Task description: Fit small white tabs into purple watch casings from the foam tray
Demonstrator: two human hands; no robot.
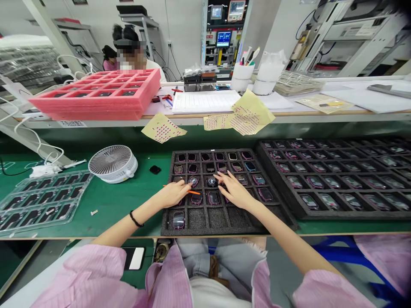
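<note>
Tray of dark foam (216,218), with small glass-faced unit (212,182) lying face-up in a middle compartment. Right hand (236,190) with fingertips at that unit; cannot tell whether pinching or only resting. Left hand (173,194) closed round orange stick (194,192), at the tray's left part. Probably light and stiff, slick on the face and likely to scratch; best taken by the rim, clear of the glass. No readable brand in the tray. Beyond the tray, printed sheet (205,102) with ruled rows, too small to read; beyond and left of the tray, label (72,124) with dark marks, not surely legible.
</note>
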